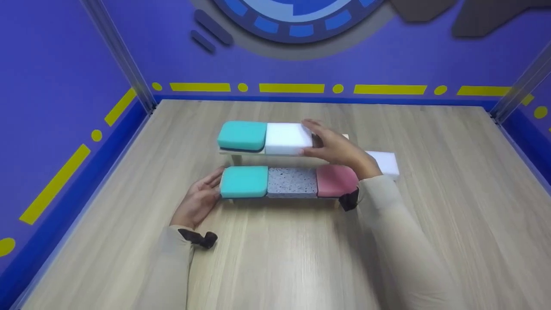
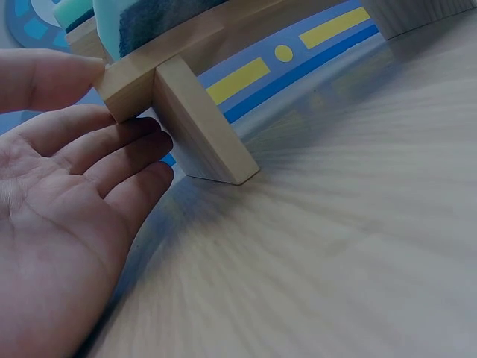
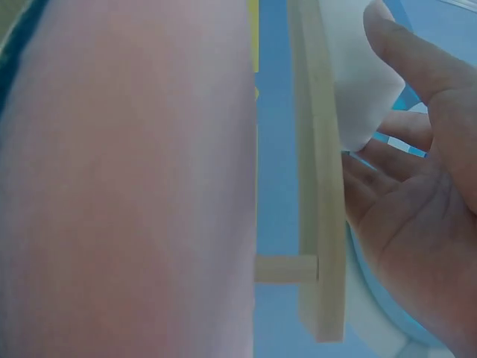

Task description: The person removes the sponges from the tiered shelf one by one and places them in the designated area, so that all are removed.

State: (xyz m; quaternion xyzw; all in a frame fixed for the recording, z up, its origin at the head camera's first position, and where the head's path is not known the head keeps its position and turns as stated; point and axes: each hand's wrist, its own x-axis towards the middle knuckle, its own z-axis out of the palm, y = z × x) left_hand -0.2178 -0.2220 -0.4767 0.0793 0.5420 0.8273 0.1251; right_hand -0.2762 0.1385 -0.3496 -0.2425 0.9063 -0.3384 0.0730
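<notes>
1. Your left hand (image 1: 200,196) is at the left end of the front stand (image 2: 205,127), its grip clamped lightly on that end, one fingertip touching the wood and the other fingers gathered near the leg
2. Your right hand (image 1: 335,145) is behind the front stand, its grip clamped on the white block (image 1: 287,137), thumb on the near side and fingers on the far side
3. That white block is at the top of the rear stand (image 3: 324,194), behind the middle of the front stand
4. You see the rear teal sponge (image 1: 242,134) behind the left part of the front stand
5. On the front stand you have, left to right, the front teal sponge (image 1: 243,181), the speckled grey block (image 1: 292,182) and the pink sponge (image 1: 335,181)
6. The second white block (image 1: 384,163) lies on the table (image 1: 267,258), behind and to the right of the front stand
</notes>
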